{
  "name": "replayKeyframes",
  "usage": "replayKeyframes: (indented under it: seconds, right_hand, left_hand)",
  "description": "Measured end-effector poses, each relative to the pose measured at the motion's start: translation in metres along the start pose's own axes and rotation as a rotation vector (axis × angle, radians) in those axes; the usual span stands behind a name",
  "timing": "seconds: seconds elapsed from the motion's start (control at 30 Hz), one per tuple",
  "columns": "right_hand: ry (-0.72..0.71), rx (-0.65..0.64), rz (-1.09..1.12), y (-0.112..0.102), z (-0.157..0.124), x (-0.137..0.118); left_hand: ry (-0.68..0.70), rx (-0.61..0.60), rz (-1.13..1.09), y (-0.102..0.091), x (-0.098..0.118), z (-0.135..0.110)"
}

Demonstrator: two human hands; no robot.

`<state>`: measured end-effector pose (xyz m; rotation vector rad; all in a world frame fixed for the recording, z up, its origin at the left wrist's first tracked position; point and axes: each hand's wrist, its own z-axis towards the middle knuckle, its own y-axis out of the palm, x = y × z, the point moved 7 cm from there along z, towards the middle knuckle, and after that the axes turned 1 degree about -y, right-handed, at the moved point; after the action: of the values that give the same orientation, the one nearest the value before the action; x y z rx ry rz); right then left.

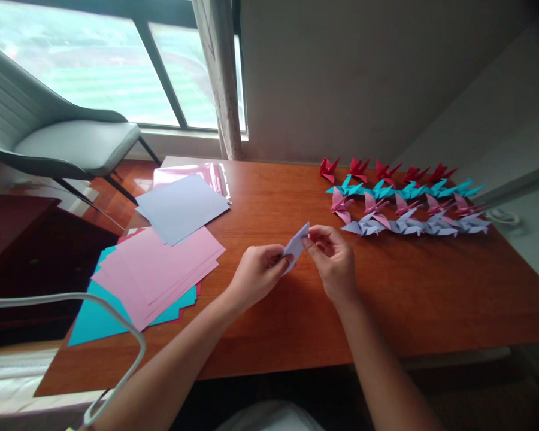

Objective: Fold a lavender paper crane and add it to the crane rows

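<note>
A small folded piece of pale lavender paper (296,246) is held above the middle of the wooden table. My left hand (261,270) grips its lower left side between thumb and fingers. At its upper right edge, my right hand (333,258) pinches the paper with thumb and forefinger. Fingers hide parts of the folds. To the right stand rows of folded paper cranes: red cranes (387,172) at the back, then turquoise cranes (413,190), pink cranes (376,207), and lavender cranes (408,224) nearest me.
Left on the table (386,299) lie lavender sheets (184,206), with pink sheets (161,269) over turquoise sheets (103,320) and red ones. A shiny pink packet (186,173) sits behind. A white cable (130,326) curves at lower left. A chair (76,143) stands by the window.
</note>
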<state>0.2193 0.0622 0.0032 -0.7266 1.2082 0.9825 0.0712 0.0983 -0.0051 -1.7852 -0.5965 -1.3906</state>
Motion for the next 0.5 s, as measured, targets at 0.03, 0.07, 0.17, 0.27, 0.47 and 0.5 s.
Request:
replayKeyframes:
  seconds: [0.03,0.07,0.17,0.27,0.47,0.5]
  right_hand:
    - [-0.018,0.017,-0.025,-0.0011,-0.0001,-0.001]
    - [-0.033,0.036,-0.05,-0.0024,-0.0002,-0.0019]
    - [-0.06,0.065,-0.093,-0.0046,-0.0004,-0.0035]
    - [-0.043,0.04,-0.085,-0.0034,-0.0004,-0.0026]
    - [0.003,-0.009,-0.042,-0.001,-0.0008,-0.0002]
    - [-0.009,-0.018,-0.041,-0.0004,-0.0007,-0.0014]
  left_hand:
    - [0.015,0.011,0.04,-0.0004,0.0015,-0.0002]
    - [0.027,0.02,0.074,-0.0006,0.0029,-0.0004]
    - [0.053,0.044,0.161,-0.0016,0.0057,-0.0007]
    - [0.073,0.062,0.212,-0.0028,0.0073,-0.0008]
    - [0.1,0.053,0.188,-0.003,0.0104,-0.0012]
    - [0.102,0.047,0.175,-0.0027,0.0106,-0.0012]
